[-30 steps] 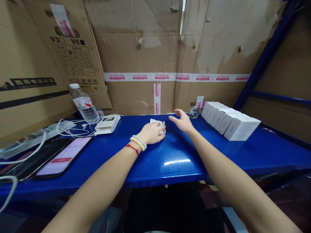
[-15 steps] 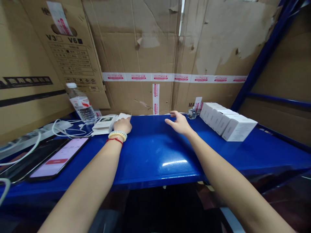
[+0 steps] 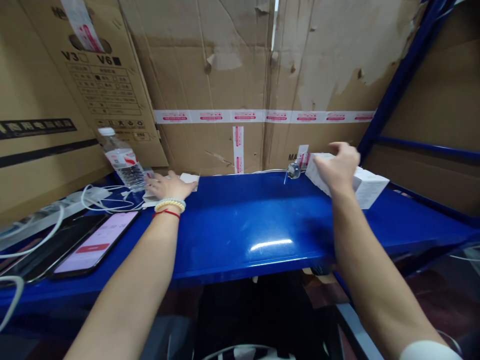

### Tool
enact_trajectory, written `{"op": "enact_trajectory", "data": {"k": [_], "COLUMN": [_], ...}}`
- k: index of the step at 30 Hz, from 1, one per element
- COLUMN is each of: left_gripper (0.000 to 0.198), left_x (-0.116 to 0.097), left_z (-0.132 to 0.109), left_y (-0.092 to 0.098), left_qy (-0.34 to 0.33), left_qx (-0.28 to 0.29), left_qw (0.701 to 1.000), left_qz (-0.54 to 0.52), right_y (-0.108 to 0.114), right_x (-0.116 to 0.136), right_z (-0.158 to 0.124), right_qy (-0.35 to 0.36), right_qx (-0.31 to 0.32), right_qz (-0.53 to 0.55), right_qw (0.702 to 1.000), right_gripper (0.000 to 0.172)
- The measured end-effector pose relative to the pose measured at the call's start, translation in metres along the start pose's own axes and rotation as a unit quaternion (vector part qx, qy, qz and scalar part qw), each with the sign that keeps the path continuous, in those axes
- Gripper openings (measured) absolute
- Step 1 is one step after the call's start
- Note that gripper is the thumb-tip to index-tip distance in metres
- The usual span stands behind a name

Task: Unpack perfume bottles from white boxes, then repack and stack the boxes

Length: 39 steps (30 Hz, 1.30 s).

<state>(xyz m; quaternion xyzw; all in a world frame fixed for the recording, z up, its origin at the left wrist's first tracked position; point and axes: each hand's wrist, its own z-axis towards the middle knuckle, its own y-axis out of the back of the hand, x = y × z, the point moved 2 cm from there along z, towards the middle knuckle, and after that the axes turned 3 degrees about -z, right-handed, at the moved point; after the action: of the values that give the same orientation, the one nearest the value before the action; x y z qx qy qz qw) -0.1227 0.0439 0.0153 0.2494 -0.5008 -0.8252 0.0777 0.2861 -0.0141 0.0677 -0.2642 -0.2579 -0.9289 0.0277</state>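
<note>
My left hand (image 3: pixel 169 187), with a coiled pale band and a red string at the wrist, lies with fingers spread over an opened white box (image 3: pixel 150 199) and a white box flap or piece (image 3: pixel 190 179). It covers most of them. Over a row of small white boxes (image 3: pixel 369 186) at the right is my right hand (image 3: pixel 339 167), thumb and fingers apart. Its fingertips are partly hidden and slightly blurred, so contact with a box is unclear. A small clear round object (image 3: pixel 293 170) stands left of the row.
At the left are a water bottle (image 3: pixel 122 160), a lit phone (image 3: pixel 97 242), a dark phone (image 3: pixel 45 245) and white cables (image 3: pixel 107 202). Cardboard (image 3: pixel 210 85) backs the blue table (image 3: pixel 232 220). A blue metal post (image 3: pixel 397 85) rises at the right.
My right hand has moved right, from above the middle of the table to the row of white boxes. My left hand has shifted left and spread its fingers over the opened box.
</note>
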Motion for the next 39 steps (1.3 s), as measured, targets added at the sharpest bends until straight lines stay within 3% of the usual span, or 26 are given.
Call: {"op": "enact_trajectory", "data": {"k": [3,5,8,11,16,19,22,24,26,28,30,32,34,36,39], "left_gripper": [0.111,0.113,0.112,0.107,0.103,0.108,0.111,0.105,0.095,0.090,0.097,0.111,0.112,0.102,0.090], "left_x": [0.016,0.020,0.016,0.010,0.008,0.007,0.000,-0.011,-0.028,-0.049,-0.069,-0.084,-0.090,-0.089,-0.078], "left_z": [0.012,0.018,0.020,0.017,0.013,0.013,0.009,0.002,-0.012,-0.033,-0.057,-0.077,-0.086,-0.086,-0.072], "left_y": [-0.004,-0.010,-0.017,-0.019,-0.020,-0.022,-0.018,-0.011,-0.006,-0.005,-0.008,-0.012,-0.016,-0.021,-0.024], "left_qy": [0.069,0.074,0.049,0.013,-0.024,-0.022,-0.024,-0.060,-0.141,-0.259,-0.352,-0.377,-0.366,-0.343,-0.319], "left_qx": [0.094,0.146,0.164,0.162,0.143,0.127,0.071,0.029,0.042,0.140,0.270,0.351,0.392,0.395,0.344], "left_qw": [0.993,0.986,0.985,0.987,0.989,0.992,0.997,0.996,0.980,0.919,0.821,0.748,0.703,0.697,0.743], "left_qz": [-0.007,-0.001,0.005,0.002,0.008,0.000,-0.017,-0.054,-0.137,-0.263,-0.359,-0.418,-0.467,-0.490,-0.477], "right_y": [0.031,0.045,0.050,0.047,0.052,0.065,0.075,0.073,0.060,0.037,0.010,-0.016,-0.039,-0.058,-0.078], "right_x": [-0.041,-0.069,-0.099,-0.114,-0.115,-0.103,-0.080,-0.059,-0.036,-0.008,0.022,0.052,0.077,0.093,0.100], "right_z": [0.009,0.008,0.001,-0.006,-0.015,-0.020,-0.024,-0.026,-0.026,-0.027,-0.030,-0.037,-0.046,-0.055,-0.066], "right_qy": [-0.087,-0.156,-0.175,-0.177,-0.186,-0.163,-0.134,-0.102,-0.063,-0.010,0.044,0.097,0.134,0.144,0.138], "right_qx": [-0.020,0.020,0.114,0.167,0.120,0.107,0.116,0.140,0.198,0.303,0.387,0.460,0.513,0.532,0.524], "right_qz": [-0.073,-0.112,-0.138,-0.115,-0.082,-0.097,-0.099,-0.060,0.029,0.164,0.266,0.330,0.378,0.407,0.463], "right_qw": [0.993,0.981,0.968,0.963,0.972,0.976,0.979,0.983,0.978,0.939,0.882,0.818,0.759,0.728,0.702], "right_gripper": [0.064,0.083,0.098,0.095,0.089,0.084,0.075,0.076,0.081,0.084,0.080,0.075,0.076,0.078,0.081]}}
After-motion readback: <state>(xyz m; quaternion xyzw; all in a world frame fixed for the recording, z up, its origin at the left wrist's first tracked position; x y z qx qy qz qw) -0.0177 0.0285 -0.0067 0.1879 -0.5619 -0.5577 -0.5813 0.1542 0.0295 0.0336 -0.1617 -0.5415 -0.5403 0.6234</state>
